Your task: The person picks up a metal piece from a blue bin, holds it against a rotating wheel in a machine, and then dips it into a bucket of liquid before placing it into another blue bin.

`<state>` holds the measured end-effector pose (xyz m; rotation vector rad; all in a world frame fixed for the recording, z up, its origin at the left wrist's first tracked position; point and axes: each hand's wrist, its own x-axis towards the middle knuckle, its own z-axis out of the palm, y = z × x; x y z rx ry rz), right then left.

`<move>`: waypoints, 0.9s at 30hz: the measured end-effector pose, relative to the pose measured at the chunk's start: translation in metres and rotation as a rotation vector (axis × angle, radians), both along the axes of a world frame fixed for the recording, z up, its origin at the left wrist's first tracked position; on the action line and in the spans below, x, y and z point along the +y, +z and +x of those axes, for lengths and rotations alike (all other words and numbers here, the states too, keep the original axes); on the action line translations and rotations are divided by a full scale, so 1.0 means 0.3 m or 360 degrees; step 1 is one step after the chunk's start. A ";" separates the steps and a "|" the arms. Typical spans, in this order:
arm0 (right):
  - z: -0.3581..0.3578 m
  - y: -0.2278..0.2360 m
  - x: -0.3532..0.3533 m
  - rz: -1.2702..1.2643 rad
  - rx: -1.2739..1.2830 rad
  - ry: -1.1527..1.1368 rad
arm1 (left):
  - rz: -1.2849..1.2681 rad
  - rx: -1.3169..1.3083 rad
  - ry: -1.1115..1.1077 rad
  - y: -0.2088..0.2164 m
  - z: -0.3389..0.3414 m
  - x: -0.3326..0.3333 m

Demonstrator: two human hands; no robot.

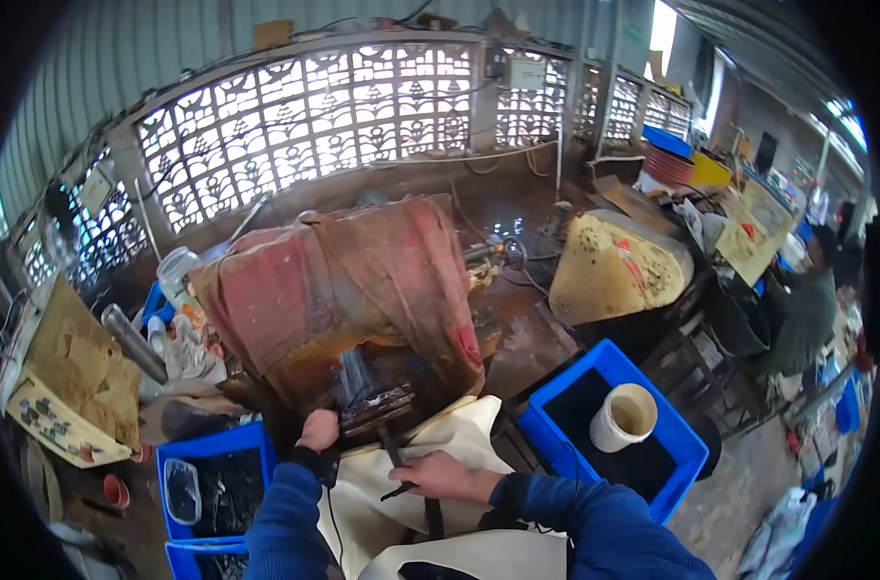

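Observation:
My right hand (pixel 438 476) is closed around a dark narrow bar (pixel 392 447) in front of my lap. The bar runs up to a dark, wet-looking block (pixel 377 411) at the mouth of a machine. Left of that block, my left hand (pixel 318 430) is curled closed at the machine's lower edge; what its fingers hold is hidden. A stained reddish cloth (pixel 334 280) drapes over the machine, hiding most of it. Beneath the cloth, a greyish upright part (pixel 356 372) shows in the opening. A cream apron (pixel 469 425) covers my lap.
Blue bins (pixel 266 454) stand at my left, one holding dark pieces and a clear tub (pixel 183 491). At my right, a blue crate (pixel 691 449) of dark contents bears a white bucket (pixel 624 418). A yellowish stained box (pixel 614 266) sits beyond; a person (pixel 807 309) is far right.

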<state>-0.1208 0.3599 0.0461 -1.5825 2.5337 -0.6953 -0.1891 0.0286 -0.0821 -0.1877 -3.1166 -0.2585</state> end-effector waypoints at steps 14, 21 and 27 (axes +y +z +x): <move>-0.290 -0.021 -0.130 -0.1950 -0.2471 -0.0920 | 0.0414 0.0842 0.0151 0.512 0.195 0.431; -0.240 0.059 -0.232 -0.2114 -0.2566 -0.0878 | 0.0243 0.0667 0.0182 0.515 0.234 0.524; -0.272 0.002 -0.142 -0.2146 -0.2806 -0.0546 | 0.1622 0.0069 0.0230 0.557 0.314 0.362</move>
